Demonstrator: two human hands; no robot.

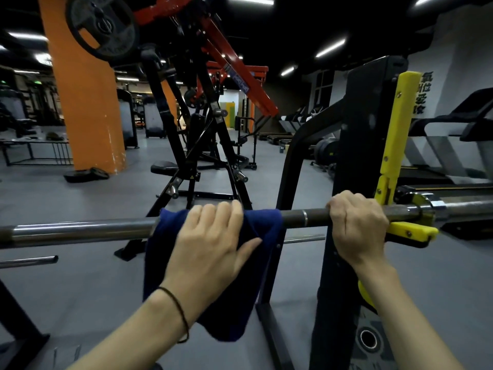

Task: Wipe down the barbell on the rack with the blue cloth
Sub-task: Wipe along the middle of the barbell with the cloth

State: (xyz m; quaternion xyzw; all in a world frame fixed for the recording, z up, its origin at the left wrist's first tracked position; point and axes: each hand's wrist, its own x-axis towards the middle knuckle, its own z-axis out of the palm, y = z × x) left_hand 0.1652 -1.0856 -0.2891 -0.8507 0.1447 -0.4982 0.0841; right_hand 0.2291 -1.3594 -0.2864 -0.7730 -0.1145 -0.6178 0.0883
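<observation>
The steel barbell (80, 231) runs across the view at waist height and rests in the rack's yellow hook (410, 231) on the right. A dark blue cloth (264, 225) is draped over the bar near the middle and hangs down below it. My left hand (210, 244) lies on the cloth, fingers curled over the top of the bar and thumb spread to the right. My right hand (357, 222) grips the bare bar just left of the yellow hook, fingers wrapped round it.
The black rack upright (360, 145) with its yellow guard (400, 124) stands right behind my right hand. A black and red plate-loaded machine (202, 108) stands beyond the bar, with an orange pillar (85, 97) to the left. Treadmills (458, 145) line the right side.
</observation>
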